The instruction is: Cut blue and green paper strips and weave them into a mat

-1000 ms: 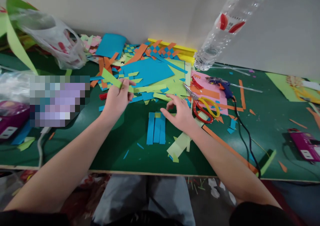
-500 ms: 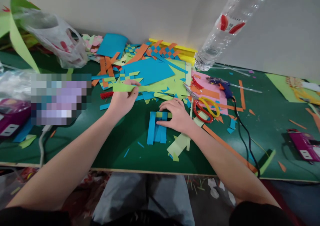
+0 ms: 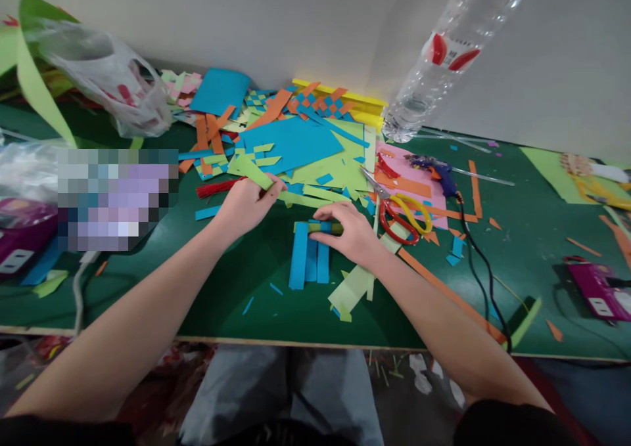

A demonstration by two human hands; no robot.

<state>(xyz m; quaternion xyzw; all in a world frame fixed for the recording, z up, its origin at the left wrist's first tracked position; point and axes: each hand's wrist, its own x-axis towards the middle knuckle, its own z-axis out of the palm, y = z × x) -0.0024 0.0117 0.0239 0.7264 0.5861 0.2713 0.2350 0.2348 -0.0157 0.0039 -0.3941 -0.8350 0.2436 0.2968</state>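
Note:
My left hand [image 3: 249, 203] pinches a light green paper strip [image 3: 249, 167] that slants up to the left above the green table [image 3: 236, 301]. My right hand [image 3: 348, 230] lies on the top of a row of upright blue paper strips [image 3: 309, 257], its fingers curled round a green strip woven across them. Both hands are close together near the table's middle. More light green strips [image 3: 352, 287] lie just right of the blue ones.
A heap of blue, green and orange paper [image 3: 296, 144] fills the back middle. Red and yellow scissors [image 3: 401, 211] and a blue glue gun [image 3: 441, 170] with a black cable lie to the right. A clear bottle [image 3: 444, 52] leans at the back. A plastic bag [image 3: 108, 85] sits at the far left.
My left hand has brought the green strip down and right, towards the blue strips. My right hand has settled onto the top of the blue strips and closed its fingers there.

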